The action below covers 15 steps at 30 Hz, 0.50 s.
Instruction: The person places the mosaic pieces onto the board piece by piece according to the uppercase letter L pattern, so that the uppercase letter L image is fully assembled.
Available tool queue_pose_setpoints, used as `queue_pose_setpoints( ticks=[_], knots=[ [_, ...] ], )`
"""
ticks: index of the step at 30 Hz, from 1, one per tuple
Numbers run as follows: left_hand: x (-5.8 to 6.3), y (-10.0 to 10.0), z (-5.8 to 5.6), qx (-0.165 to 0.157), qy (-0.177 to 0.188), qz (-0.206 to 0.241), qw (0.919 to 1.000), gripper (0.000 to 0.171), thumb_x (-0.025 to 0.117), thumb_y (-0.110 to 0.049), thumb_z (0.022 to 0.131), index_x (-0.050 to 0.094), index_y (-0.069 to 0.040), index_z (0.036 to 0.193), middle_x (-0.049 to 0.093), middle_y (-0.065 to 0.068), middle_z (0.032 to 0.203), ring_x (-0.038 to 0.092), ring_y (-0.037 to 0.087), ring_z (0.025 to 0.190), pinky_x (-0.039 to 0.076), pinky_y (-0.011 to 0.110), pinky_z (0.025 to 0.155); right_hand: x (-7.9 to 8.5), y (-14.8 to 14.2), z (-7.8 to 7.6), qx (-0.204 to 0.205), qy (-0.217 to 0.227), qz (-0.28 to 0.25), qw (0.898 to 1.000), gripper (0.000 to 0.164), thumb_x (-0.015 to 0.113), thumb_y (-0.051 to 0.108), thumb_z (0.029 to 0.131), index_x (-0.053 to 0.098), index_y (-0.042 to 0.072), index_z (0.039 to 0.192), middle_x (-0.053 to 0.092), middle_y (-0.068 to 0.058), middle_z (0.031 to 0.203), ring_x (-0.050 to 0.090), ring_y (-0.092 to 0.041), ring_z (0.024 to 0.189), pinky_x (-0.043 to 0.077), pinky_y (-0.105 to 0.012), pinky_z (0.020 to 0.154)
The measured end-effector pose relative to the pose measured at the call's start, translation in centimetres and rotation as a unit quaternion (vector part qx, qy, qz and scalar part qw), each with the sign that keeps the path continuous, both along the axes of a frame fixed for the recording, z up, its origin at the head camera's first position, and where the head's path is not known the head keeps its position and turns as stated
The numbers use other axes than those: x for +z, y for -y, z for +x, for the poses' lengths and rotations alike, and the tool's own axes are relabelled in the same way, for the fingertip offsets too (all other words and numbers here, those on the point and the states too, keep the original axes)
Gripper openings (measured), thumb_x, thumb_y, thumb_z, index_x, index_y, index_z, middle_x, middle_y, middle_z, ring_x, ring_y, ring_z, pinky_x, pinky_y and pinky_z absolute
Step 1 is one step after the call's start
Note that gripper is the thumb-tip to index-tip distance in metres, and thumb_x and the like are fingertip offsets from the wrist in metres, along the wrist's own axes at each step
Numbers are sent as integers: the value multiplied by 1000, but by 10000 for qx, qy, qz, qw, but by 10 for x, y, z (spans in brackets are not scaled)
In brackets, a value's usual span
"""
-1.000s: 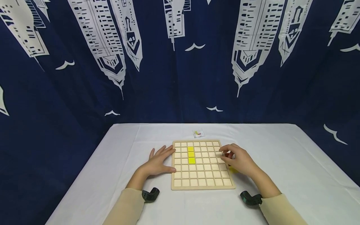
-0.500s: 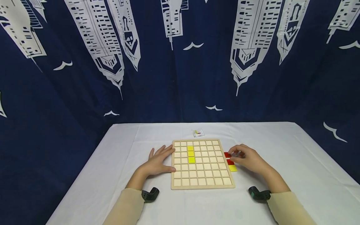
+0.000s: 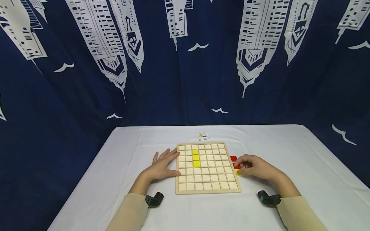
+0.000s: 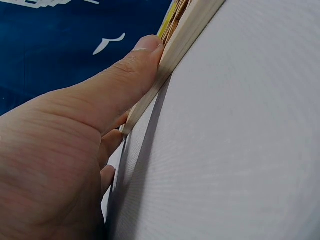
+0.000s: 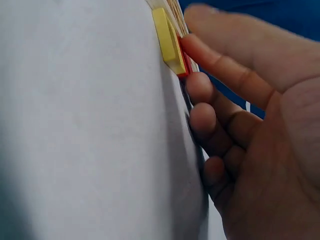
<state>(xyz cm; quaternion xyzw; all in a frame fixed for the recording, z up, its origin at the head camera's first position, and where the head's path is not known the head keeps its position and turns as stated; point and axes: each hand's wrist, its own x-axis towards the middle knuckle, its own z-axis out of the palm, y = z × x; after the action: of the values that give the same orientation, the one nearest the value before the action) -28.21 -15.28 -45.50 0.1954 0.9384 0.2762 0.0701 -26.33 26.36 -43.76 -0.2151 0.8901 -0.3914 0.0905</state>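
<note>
A pale wooden grid board (image 3: 208, 192) lies flat on the table. In one column sit three yellow squares, the middle one (image 3: 196, 157) among them. My left hand (image 3: 162, 167) rests at the board's left edge, thumb and fingers spread; the thumb (image 4: 145, 55) touches the wooden rim in the left wrist view. Beside the board's right edge lie a red tile (image 3: 233, 158), another red tile and a yellow tile (image 5: 167, 40). Over these last two is my right hand (image 3: 257, 166), thumb and forefinger apart, other fingers bent. It partly hides them, and no tile shows pinched.
Behind the board lies a small card (image 3: 203, 136) printed with a coloured grid. A white cloth (image 3: 289, 154) covers the table, and a dark blue patterned curtain (image 3: 179, 96) hangs behind it. A black device (image 3: 268, 198) is strapped at each wrist.
My right hand has moved off the board's right edge, then toward me from the farther red tile to the yellow one. The red tiles have come into sight. My left hand stays put.
</note>
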Motion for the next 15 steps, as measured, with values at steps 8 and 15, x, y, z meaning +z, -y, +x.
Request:
queue_pose_setpoints(
  ticks=[8,15],
  knots=[
    [1,-1,0,-6,16,-19,10000,90,80,-49,79,38,-22,155,22,-5,168,8,29,158,-13,63,122,0,-2,2,226,-178,318,9991,35,82,24,82,65,14,112,54,-4,96,47,-11,84,41,-20,70],
    [1,0,0,-13,15,-21,10000,90,80,-49,79,39,-22,155,23,-4,168,9,29,158,-12,64,122,-4,-1,2,164,-255,291,9991,34,82,21,82,66,15,111,56,-3,97,47,-13,84,42,-20,70]
  ],
)
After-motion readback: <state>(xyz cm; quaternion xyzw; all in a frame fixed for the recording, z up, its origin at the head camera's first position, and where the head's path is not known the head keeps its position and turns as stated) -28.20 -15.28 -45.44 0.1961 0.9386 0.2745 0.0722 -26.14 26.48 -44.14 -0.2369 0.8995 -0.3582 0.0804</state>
